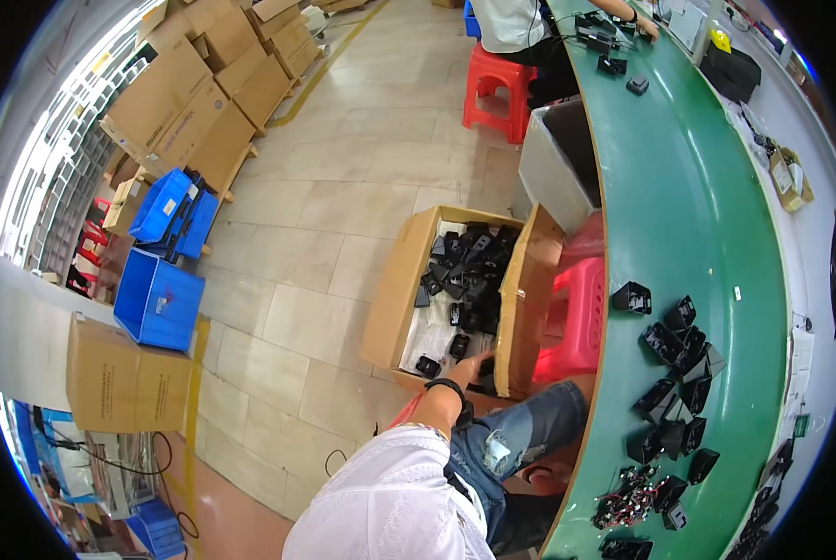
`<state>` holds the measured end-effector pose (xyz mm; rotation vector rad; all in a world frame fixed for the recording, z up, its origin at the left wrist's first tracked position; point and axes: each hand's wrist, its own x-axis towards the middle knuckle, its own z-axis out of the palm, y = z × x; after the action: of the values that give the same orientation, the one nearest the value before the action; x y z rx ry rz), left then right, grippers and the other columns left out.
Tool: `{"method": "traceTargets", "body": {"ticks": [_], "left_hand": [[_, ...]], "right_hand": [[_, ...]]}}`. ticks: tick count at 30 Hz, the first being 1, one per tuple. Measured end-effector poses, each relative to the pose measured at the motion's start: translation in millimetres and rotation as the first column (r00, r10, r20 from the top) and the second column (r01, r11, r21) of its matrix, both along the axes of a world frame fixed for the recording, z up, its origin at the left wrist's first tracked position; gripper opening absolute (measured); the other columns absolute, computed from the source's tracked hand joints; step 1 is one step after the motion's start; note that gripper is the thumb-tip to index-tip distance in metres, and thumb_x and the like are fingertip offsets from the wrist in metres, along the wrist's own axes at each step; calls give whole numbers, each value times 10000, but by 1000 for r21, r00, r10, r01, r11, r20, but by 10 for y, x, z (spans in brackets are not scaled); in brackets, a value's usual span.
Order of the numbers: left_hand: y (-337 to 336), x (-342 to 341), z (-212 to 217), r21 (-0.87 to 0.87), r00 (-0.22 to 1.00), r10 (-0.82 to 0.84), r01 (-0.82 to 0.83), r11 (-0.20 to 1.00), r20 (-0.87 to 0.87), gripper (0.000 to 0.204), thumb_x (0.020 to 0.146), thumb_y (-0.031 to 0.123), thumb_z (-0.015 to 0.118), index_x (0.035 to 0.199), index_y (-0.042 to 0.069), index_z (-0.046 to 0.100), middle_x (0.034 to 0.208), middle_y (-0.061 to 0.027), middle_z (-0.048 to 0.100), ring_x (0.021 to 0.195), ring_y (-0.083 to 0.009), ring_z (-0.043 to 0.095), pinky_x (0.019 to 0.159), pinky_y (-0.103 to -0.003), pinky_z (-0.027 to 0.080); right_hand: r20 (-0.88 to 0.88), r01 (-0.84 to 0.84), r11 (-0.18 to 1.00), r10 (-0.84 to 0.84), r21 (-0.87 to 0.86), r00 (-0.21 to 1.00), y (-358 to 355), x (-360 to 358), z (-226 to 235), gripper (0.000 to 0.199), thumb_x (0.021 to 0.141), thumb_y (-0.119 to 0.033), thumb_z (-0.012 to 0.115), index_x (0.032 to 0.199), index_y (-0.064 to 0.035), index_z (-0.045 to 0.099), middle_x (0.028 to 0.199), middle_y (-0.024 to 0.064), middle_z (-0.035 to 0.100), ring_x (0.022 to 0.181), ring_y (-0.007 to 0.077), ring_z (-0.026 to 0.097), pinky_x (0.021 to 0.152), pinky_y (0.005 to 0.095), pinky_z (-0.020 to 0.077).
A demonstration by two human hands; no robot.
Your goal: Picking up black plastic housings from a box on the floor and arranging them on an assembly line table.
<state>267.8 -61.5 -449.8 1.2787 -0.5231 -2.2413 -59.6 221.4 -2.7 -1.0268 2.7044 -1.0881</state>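
My left hand (pixel 475 366) reaches down into an open cardboard box (pixel 394 289) on the floor beside my seat. A black band sits on that wrist. The box holds several small black plastic parts (pixel 464 271) lying on white sheets. My fingertips are among the parts at the box's near corner, and I cannot tell whether they grip one. My right hand is out of view. My white sleeve and torn jeans fill the lower middle.
A green worktable (pixel 707 233) curves along the right with several black parts (pixel 674 373) on it. A pink stool (pixel 576 308) stands next to the box. Another person sits on a red stool (pixel 494 89) at the far end. Blue bins (pixel 156 299) and stacked cartons (pixel 184 103) line the left.
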Motion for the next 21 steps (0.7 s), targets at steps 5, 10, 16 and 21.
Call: {"method": "traceTargets", "body": {"ticks": [5,10,16,21], "left_hand": [[-196,-165,257,-200,993,86,-101,974,-81,720,733,247,736,1362,163,395,1260,-42,559,1149,-211,526,1043,-425,378],[-274,-331,426,592,922,386,-330,735,35,518,743,386,725,1158,104,595,1166,-89,620,1093,-261,573,970,-462,445],[-239,-382,678,510,922,380,-293,809,-73,503,779,453,673,1137,105,609,1162,-82,633,1081,-287,588,966,-498,442],[-145,-275,740,493,904,427,-365,790,-16,491,827,448,624,1195,125,586,1194,-69,621,1117,-286,572,993,-503,420]], "right_hand": [[-29,33,999,-32,34,999,-87,131,211,148,856,-140,653,963,-37,651,865,152,656,762,252,604,710,348,506],[-59,82,994,-78,68,995,-117,155,236,160,871,-169,642,958,-36,660,868,160,664,761,259,613,700,346,514],[-8,115,989,-114,98,993,-67,172,234,159,877,-167,632,967,-39,661,868,161,666,776,233,615,689,326,514],[-36,70,997,-69,35,997,-89,193,241,169,871,-180,643,949,-31,657,818,148,658,733,215,611,659,305,510]]}}
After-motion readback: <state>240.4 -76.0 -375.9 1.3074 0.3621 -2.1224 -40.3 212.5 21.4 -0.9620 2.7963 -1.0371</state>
